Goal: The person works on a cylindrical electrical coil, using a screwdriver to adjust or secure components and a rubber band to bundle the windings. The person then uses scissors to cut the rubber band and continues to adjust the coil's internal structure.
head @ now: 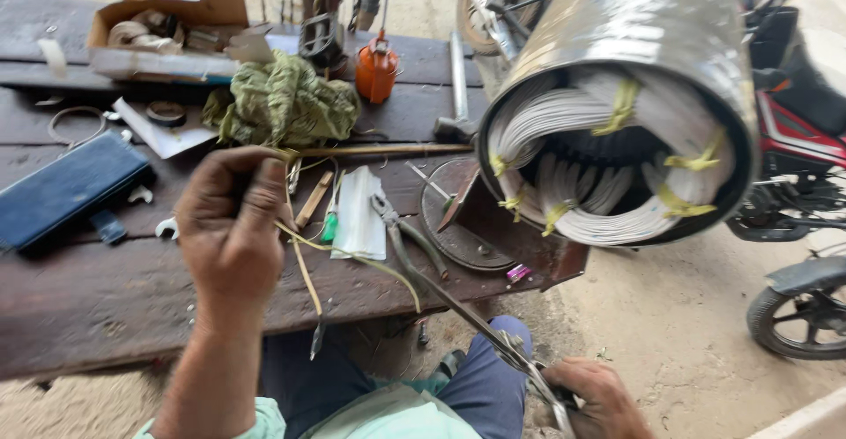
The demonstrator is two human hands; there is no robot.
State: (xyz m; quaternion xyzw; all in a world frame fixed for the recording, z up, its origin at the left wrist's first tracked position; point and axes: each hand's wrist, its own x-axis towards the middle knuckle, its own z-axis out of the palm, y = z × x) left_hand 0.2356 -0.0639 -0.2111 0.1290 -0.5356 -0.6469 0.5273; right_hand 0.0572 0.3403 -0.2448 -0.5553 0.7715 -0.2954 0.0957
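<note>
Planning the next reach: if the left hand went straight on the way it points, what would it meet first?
Likely the crumpled green cloth just beyond the left hand, which holds yellowish strips; depth is unclear, so it might pass above.

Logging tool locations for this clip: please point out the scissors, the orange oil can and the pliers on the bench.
scissors [480, 326], head view, on the long blades above the right hand.
orange oil can [376, 70], head view, on the can's body.
pliers [398, 227], head view, near the pivot.

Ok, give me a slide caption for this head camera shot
Left hand pinches thin yellowish strips, right hand grips metal scissors, beside a large grey motor stator with yellow-tied white windings.
</note>
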